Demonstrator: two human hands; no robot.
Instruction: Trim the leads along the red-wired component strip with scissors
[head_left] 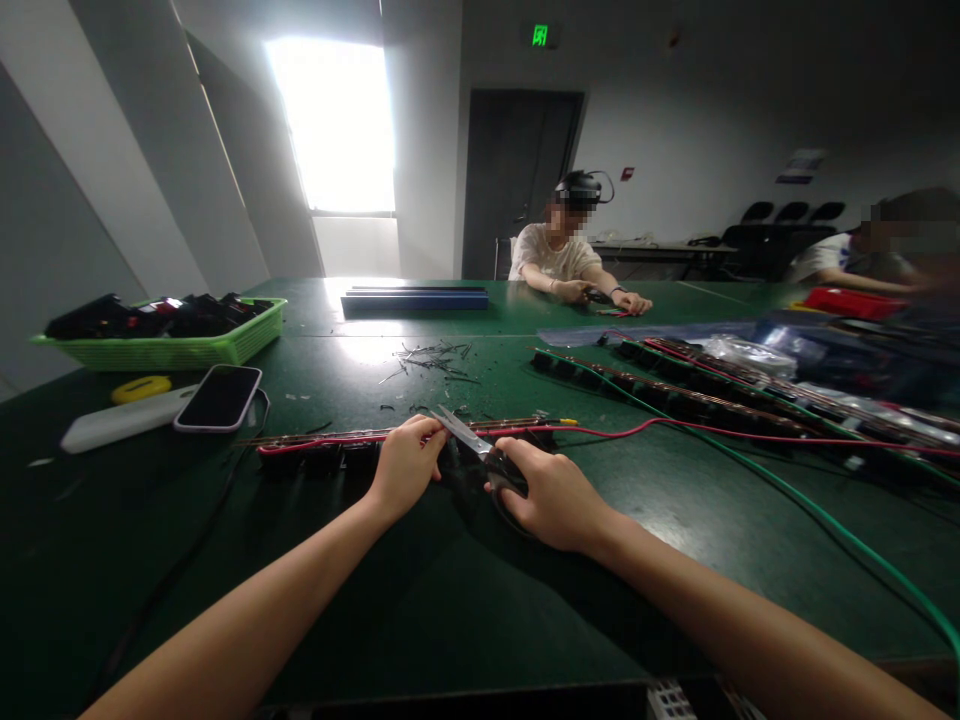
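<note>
1. As a strip of black components point(360, 456) lies across the green table point(360, 620), the scissors point(474, 443) angle their parted blades over its middle.
2. The right hand point(562, 497) grips the scissors by their black handles, while the left hand point(409, 462) closes its fingers on the strip beside the blade tips.
3. A red wire point(630, 431) runs along the strip and off rightward.
4. Dark clippings point(435, 358) lie scattered beyond; a smartphone point(218, 400) and green basket point(255, 336) sit left.
5. Across the table sits a white-shirted co-worker point(551, 258).
</note>
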